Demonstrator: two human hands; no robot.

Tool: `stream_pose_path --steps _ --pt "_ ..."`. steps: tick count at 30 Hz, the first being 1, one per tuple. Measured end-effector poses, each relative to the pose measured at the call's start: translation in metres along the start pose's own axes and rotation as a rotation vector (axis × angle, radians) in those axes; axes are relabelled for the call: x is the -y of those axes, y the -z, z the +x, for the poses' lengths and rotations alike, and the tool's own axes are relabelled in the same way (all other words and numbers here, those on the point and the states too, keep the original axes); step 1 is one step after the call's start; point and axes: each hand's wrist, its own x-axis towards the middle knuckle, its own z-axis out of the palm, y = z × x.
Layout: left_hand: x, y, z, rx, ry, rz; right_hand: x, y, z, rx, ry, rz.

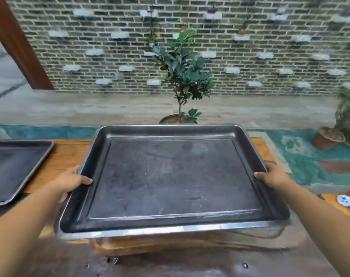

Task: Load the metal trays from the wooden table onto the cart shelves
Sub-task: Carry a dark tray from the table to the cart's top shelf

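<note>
A large dark metal tray with a shiny rim fills the middle of the view, held level above the wooden table. My left hand grips its left rim, thumb over the edge. My right hand grips the right rim the same way. A second metal tray lies flat on the table at the left, partly cut off by the frame edge. The cart is not in view.
A potted plant stands behind the table against a brick wall. A tipped clay pot lies on the teal rug at the right. A white object lies at the right edge. A wooden door frame rises at the far left.
</note>
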Motion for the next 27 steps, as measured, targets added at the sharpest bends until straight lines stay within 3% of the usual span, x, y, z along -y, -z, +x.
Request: stream_pose_path --steps 7,13,21,27 --pt "-0.042 0.058 -0.067 -0.095 -0.071 -0.074 0.065 0.056 -0.013 -0.046 0.159 0.126" --pt "-0.04 0.1 -0.113 -0.146 -0.086 -0.052 0.11 0.077 -0.033 0.062 0.223 0.146" --pt "0.021 0.144 -0.169 -0.221 0.061 -0.225 0.171 0.044 -0.056 0.184 0.327 0.222" --pt "0.094 0.183 -0.218 -0.372 0.157 -0.353 0.228 -0.01 -0.086 0.251 0.48 0.195"
